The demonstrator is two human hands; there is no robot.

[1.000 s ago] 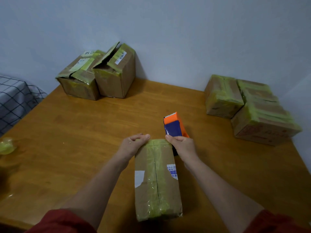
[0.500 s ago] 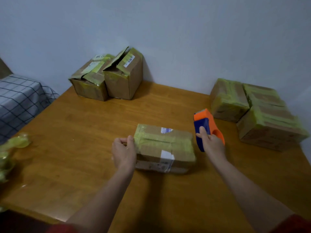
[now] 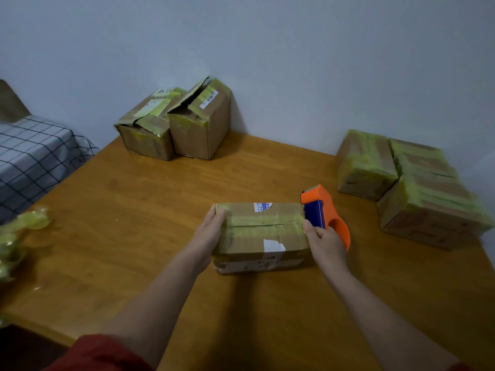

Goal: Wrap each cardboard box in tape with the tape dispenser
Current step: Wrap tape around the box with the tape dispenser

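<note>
- I watched the cardboard box [image 3: 262, 234] lie flat near the middle of the wooden table [image 3: 128, 210]. Its long side ran across my view. Yellow-green tape banded its top, and a white label patch sat near its front edge.
- The left hand [image 3: 210, 232] pressed flat against the box's left end, fingers straight and close together, gripping nothing.
- The right hand [image 3: 325, 238] sat at the box's right end, fingers curled round the handle of the tape dispenser [image 3: 322, 207], thumb toward the box's top corner.
- The orange-and-blue dispenser stood upright just beside that right end. I could not tell whether its blue face touched the cardboard.
- Against the wall [image 3: 267, 49] at the table's far left stood two battered boxes [image 3: 199, 129], touching side by side, their top flaps partly raised and streaked with the same tape.
- On the far right of the table, well apart from the hands, sat a cluster of taped boxes [image 3: 428, 210], heavily wrapped and blurred in my feed.
- A crumpled wad of tape [image 3: 29, 222] lay at the table's left edge.
- Beyond that edge I saw a bed [image 3: 34, 153] under a grey checked sheet.
- A red sleeve [image 3: 101, 354] showed at the bottom of the frame on the left arm.
</note>
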